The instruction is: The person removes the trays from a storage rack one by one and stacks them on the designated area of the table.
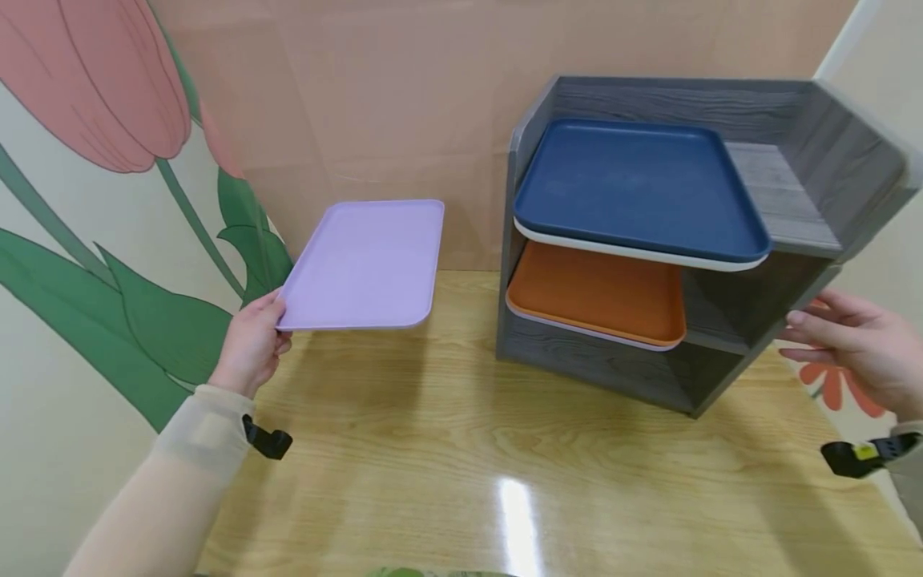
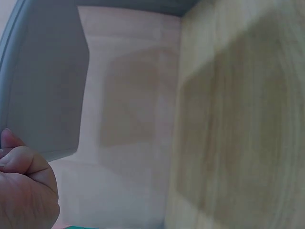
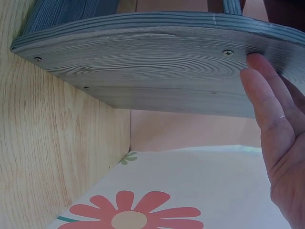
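My left hand (image 1: 252,340) grips a light purple tray (image 1: 364,264) by its near left corner, thumb on top. Held up over the left of the table, the tray casts a shadow on the wood and back wall in the left wrist view. My right hand (image 1: 865,344) is at the outer right side of a grey wooden shelf (image 1: 847,168), its fingers extended and fingertips right at the side panel (image 3: 157,62). On the shelf's top level a dark blue tray (image 1: 634,184) lies over a white tray (image 1: 642,255). Below, an orange tray (image 1: 598,288) lies over a pale tray (image 1: 591,332).
The shelf stands at the right of a wooden table (image 1: 433,449), against a brown paper-like backing (image 1: 397,104). Its trays jut out past its front. Painted tulips (image 1: 108,88) cover the left wall, and a red flower (image 3: 128,214) marks the right wall.
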Demonstrator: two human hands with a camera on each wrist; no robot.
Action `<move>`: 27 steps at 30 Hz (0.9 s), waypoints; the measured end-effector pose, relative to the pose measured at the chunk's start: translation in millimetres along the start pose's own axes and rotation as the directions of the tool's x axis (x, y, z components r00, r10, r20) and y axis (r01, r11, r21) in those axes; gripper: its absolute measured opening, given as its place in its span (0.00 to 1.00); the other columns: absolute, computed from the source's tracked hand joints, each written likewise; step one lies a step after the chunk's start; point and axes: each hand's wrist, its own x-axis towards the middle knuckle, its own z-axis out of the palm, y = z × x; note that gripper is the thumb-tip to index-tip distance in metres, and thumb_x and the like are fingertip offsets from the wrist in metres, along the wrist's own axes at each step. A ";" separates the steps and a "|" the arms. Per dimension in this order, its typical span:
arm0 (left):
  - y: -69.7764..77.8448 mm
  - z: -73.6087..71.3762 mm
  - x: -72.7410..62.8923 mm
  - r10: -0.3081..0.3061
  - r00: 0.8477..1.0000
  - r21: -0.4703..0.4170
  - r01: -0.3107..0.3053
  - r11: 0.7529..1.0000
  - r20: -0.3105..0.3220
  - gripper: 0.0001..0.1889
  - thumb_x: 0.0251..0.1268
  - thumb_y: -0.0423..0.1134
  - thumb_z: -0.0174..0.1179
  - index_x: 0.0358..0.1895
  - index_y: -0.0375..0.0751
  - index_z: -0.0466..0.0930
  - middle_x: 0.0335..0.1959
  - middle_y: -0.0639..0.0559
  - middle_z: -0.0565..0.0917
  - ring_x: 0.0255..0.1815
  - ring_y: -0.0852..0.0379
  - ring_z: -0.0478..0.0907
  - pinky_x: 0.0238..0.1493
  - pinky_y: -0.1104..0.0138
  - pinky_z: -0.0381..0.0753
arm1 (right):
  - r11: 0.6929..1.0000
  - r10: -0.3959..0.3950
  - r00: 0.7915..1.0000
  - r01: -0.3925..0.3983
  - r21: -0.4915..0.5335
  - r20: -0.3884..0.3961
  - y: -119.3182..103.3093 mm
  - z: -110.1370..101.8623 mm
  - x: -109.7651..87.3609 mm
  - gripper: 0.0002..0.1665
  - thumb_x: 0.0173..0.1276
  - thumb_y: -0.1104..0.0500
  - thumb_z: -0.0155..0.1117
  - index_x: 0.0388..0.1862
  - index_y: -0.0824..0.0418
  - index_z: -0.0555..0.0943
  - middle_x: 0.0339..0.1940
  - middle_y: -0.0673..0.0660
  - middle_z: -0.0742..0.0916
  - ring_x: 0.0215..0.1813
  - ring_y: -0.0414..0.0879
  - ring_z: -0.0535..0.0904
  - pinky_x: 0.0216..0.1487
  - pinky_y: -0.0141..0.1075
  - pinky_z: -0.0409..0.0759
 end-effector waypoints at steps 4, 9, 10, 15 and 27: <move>-14.1 0.0 1.2 0.000 1.000 0.037 0.000 0.999 -0.003 0.27 0.79 0.42 0.38 0.72 0.29 0.54 0.26 0.56 0.78 0.16 0.64 0.61 0.15 0.74 0.56 | 1.000 0.008 1.000 -0.008 -0.030 0.000 -1.2 0.9 -0.5 0.31 0.71 0.73 0.51 0.69 0.50 0.71 0.45 0.41 0.86 0.38 0.39 0.85 0.31 0.33 0.83; -30.6 -1.3 2.7 0.006 1.000 0.092 -0.007 0.996 0.009 0.25 0.79 0.41 0.37 0.71 0.28 0.56 0.25 0.56 0.75 0.16 0.65 0.61 0.16 0.74 0.57 | 0.995 0.034 0.999 -0.034 -0.089 -0.009 -3.2 1.3 -0.1 0.33 0.72 0.70 0.52 0.73 0.49 0.65 0.45 0.38 0.84 0.38 0.37 0.85 0.32 0.32 0.83; -33.7 -1.7 3.0 0.006 1.000 0.101 -0.007 0.995 0.014 0.25 0.79 0.41 0.36 0.71 0.29 0.56 0.25 0.56 0.75 0.17 0.65 0.60 0.16 0.74 0.57 | 0.994 0.037 0.999 -0.038 -0.099 -0.011 -3.5 1.2 -0.1 0.34 0.72 0.70 0.52 0.74 0.50 0.64 0.45 0.37 0.84 0.39 0.37 0.85 0.31 0.32 0.83; -48.3 -2.6 4.2 -0.001 1.000 0.153 -0.001 0.988 0.016 0.26 0.79 0.41 0.35 0.72 0.30 0.56 0.26 0.55 0.74 0.17 0.65 0.61 0.18 0.74 0.58 | 0.991 0.045 0.999 -0.047 -0.126 -0.018 -4.1 0.5 0.0 0.34 0.73 0.69 0.52 0.74 0.50 0.63 0.45 0.36 0.84 0.38 0.37 0.85 0.31 0.32 0.83; -77.8 -0.5 6.0 -0.058 0.998 0.247 0.059 0.967 -0.013 0.25 0.79 0.40 0.35 0.72 0.30 0.56 0.30 0.56 0.76 0.22 0.63 0.66 0.22 0.74 0.63 | 0.991 0.039 0.999 -0.042 -0.127 -0.019 -3.6 0.6 0.2 0.34 0.72 0.69 0.52 0.74 0.50 0.63 0.45 0.36 0.84 0.38 0.36 0.85 0.31 0.32 0.83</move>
